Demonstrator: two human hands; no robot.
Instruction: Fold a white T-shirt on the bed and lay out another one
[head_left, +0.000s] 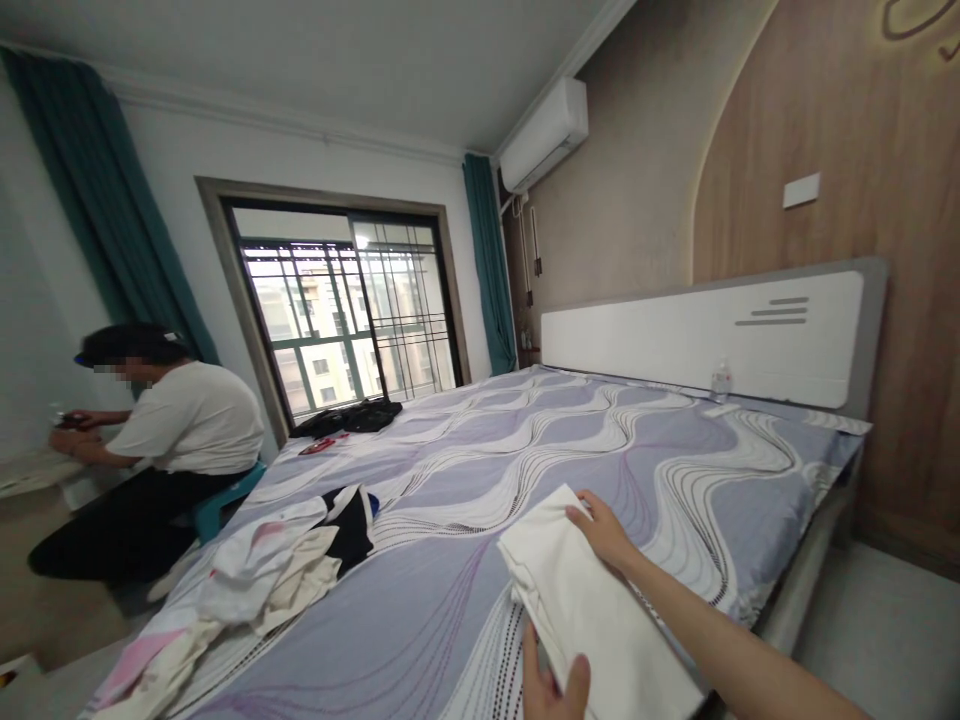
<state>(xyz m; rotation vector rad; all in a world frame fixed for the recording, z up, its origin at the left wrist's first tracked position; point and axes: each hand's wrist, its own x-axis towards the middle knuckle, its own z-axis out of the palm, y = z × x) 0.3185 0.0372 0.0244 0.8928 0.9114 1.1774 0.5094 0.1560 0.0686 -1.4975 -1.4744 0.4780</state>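
A white folded cloth (592,620), probably a garment, is in front of me at the near edge of the bed. My right hand (604,530) grips its upper right corner, the thumb lying on top. Lower down, my left hand (551,685) holds the cloth's left side, with its wrist cut off by the bottom of the view. To the left, a loose heap of clothes (262,565) in white, cream, pink and black lies on the bed.
The bed (450,590) has a purple-grey sheet with wavy stripes and a white headboard (645,330). A clear bottle (721,380) stands near the headboard. Black items (360,415) lie at the far edge. A person (202,420) in a cap sits at the left.
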